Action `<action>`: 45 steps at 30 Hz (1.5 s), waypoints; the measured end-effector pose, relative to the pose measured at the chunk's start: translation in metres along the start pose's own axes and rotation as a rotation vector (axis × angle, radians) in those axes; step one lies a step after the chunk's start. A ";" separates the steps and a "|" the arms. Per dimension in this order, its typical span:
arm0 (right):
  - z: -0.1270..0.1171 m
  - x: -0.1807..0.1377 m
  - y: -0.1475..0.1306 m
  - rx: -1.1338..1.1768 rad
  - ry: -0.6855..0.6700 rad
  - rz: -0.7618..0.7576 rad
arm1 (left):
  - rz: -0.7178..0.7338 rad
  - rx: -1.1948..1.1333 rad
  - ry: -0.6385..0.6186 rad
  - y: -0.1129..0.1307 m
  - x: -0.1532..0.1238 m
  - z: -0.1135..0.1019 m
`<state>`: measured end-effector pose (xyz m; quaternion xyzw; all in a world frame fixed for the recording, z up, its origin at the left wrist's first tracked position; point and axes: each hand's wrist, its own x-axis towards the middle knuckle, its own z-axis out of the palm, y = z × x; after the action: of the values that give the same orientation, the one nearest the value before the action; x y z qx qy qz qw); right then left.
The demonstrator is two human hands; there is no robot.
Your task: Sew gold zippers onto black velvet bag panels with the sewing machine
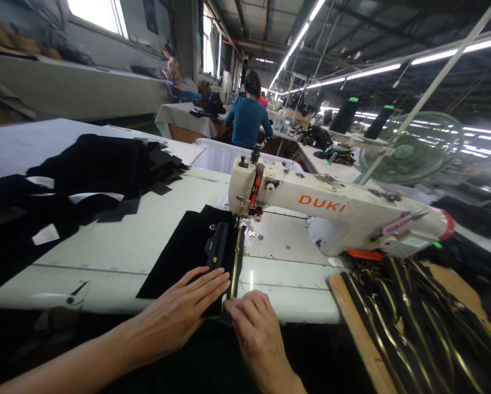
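Note:
A black fabric piece (179,251) lies on the white sewing table (117,241) under the needle of a cream sewing machine (335,213) marked DUKI. A gold zipper (236,257) runs along the fabric's right edge toward the presser foot. My left hand (179,312) lies flat on the fabric, fingers stretched out beside the zipper. My right hand (251,320) has its fingers curled, pinching the near end of the zipper and fabric edge at the table's front.
A heap of black cut pieces (85,175) with white tags covers the table's left. Several black-and-gold zippers (417,323) lie on a wooden board at right. A green fan (409,148) stands behind the machine. A person in a teal top (247,117) sits at a far station.

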<state>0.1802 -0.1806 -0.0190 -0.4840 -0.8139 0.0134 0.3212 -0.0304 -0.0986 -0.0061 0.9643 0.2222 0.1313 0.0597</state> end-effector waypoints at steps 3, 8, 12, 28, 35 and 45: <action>-0.004 0.000 -0.001 0.003 0.009 -0.013 | -0.047 -0.160 -0.077 -0.005 0.004 -0.011; -0.023 0.023 0.015 0.097 -0.066 0.064 | -0.080 -0.279 -0.160 -0.011 0.007 -0.021; -0.020 0.063 0.042 -0.050 -0.067 0.153 | -0.032 -0.240 -0.128 -0.013 0.008 -0.026; 0.038 0.080 0.084 -0.155 0.102 0.035 | 0.263 -0.136 0.084 -0.064 0.037 0.000; 0.019 0.097 0.096 -0.019 -0.025 0.123 | 0.194 -0.256 -0.140 -0.066 0.056 -0.030; 0.008 0.135 0.128 -0.280 -0.127 0.068 | 0.039 -0.249 -0.142 -0.068 0.054 -0.033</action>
<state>0.2320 -0.0031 0.0008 -0.5496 -0.8095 -0.0586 0.1978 -0.0207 -0.0121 0.0259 0.9605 0.1806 0.0902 0.1918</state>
